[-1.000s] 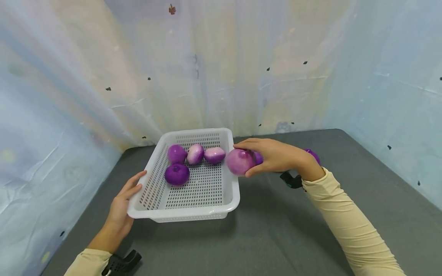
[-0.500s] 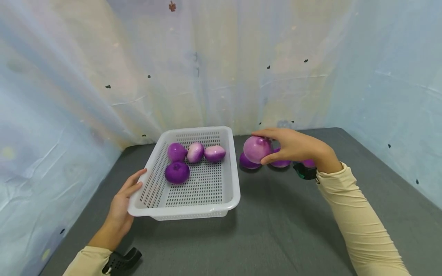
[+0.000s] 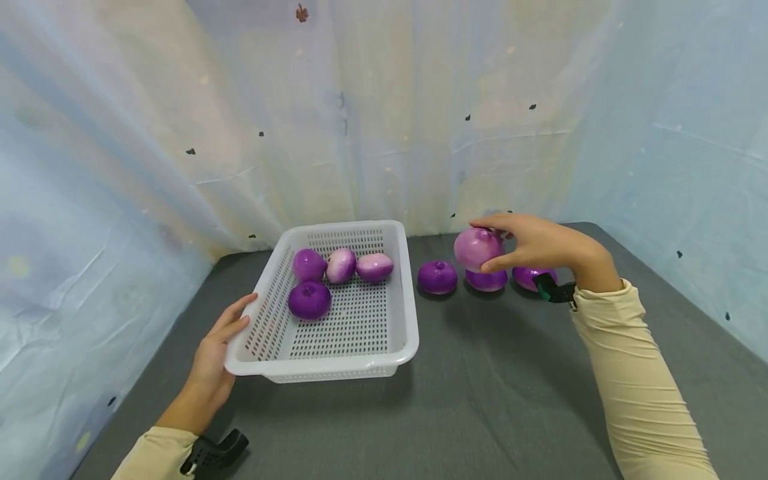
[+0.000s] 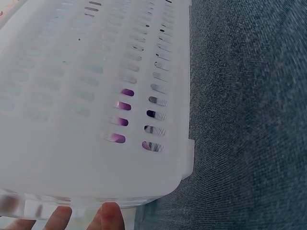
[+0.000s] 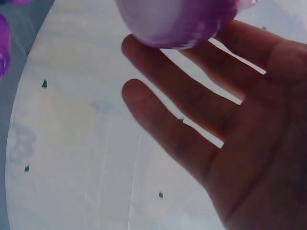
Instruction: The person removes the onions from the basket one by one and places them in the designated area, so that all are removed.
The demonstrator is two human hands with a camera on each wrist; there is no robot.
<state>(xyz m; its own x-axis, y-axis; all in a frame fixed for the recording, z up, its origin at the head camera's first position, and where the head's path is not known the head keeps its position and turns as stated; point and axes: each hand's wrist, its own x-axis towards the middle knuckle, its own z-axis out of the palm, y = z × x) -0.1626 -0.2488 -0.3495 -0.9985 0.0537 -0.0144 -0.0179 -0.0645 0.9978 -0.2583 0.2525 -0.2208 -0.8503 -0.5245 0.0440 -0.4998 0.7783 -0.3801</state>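
My right hand (image 3: 534, 243) pinches a light purple onion (image 3: 477, 249) between thumb and fingers, raised over the table to the right of the basket. In the right wrist view this onion (image 5: 177, 21) rests against the fingers, its top cut off by the frame. Just below and behind it, a row of darker purple onions (image 3: 437, 277) sits on the table, one partly covered by the held onion and another by the wrist strap. My left hand (image 3: 207, 363) grips the left side of a white slotted plastic basket (image 3: 321, 366). Several onions (image 3: 309, 301) lie toward the basket's back left.
A dark grey cloth (image 3: 468, 407) covers the table. Pale patterned curtains (image 3: 372, 133) hang close behind it and along both sides. The basket's right wall stands a short way left of the onion row.
My right hand has carried the onion rightward and slightly up, away from the basket's right rim, uncovering the row of onions on the table. The left hand and basket have stayed in place.
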